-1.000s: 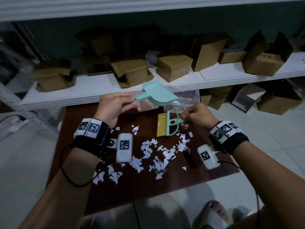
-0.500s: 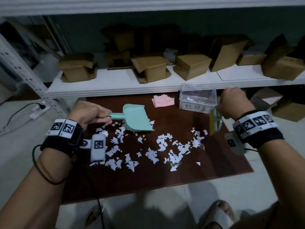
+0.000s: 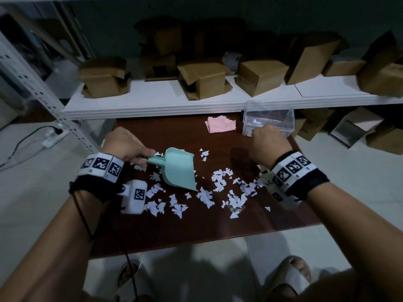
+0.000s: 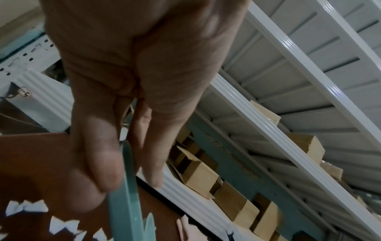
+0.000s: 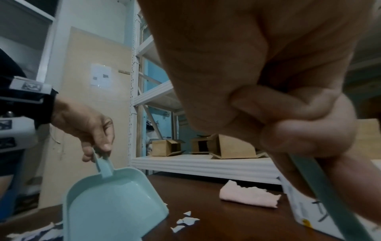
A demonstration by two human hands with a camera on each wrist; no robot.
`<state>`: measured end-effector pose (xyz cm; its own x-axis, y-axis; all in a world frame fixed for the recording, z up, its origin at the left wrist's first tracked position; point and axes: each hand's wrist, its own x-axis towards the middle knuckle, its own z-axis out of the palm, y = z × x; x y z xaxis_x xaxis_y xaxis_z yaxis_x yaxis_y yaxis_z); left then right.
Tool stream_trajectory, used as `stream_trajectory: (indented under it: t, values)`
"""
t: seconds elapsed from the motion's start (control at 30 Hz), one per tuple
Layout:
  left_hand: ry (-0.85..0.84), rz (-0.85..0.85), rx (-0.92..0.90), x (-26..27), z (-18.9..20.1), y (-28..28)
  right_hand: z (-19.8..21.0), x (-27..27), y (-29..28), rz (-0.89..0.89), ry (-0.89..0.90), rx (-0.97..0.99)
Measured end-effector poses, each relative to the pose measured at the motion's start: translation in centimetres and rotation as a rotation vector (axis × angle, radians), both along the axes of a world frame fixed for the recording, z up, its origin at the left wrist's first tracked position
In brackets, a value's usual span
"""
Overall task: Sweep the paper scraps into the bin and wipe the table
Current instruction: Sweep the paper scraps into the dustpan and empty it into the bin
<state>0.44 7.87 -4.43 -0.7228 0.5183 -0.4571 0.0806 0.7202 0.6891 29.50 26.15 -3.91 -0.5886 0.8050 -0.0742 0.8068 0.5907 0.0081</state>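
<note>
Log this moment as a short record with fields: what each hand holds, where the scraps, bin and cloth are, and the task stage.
left hand: pinches the handle of the dustpan, its front edge down among the scraps
right hand: grip curled round the brush handle; bristles out of view
paper scraps: spread over the table, none in the dustpan
bin: clear, at the table's far right
cloth: pink, left of the bin, untouched
stage: sweeping not yet done
</note>
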Motion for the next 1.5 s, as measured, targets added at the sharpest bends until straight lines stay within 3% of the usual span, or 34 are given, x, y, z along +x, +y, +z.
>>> stream_trajectory:
  t: [0.4, 0.67, 0.77, 0.97, 1.07, 1.27, 1.5]
  values:
    - [0.223, -0.089, 0.005, 4.6, -0.9, 1.7, 0.4, -4.5, -5.0, 0.091, 0.197, -0.183]
    - [0.212, -0.104, -0.029, 4.7, -1.1, 2.3, 0.3, -4.1, -2.5, 0.022, 0.376, -0.183]
    - [0.204, -0.109, -0.054, 4.7, -1.1, 2.2, 0.7, -3.0, -0.6, -0.004, 0.365, -0.122]
    - [0.203, -0.122, -0.073, 4.6, -1.2, 2.2, 1.4, -1.1, -0.2, -0.011, 0.09, 0.027]
    - [0.207, -0.118, -0.079, 4.8, -1.2, 2.3, 0.7, -1.6, -1.1, 0.031, 0.061, 0.017]
    - [0.191, -0.119, -0.077, 5.0, -1.5, 2.7, -1.5, -4.8, -2.9, 0.082, 0.237, -0.158]
    - [0.164, -0.099, -0.076, 4.7, -2.2, 2.9, -3.2, -6.1, -3.9, 0.155, 0.461, -0.188]
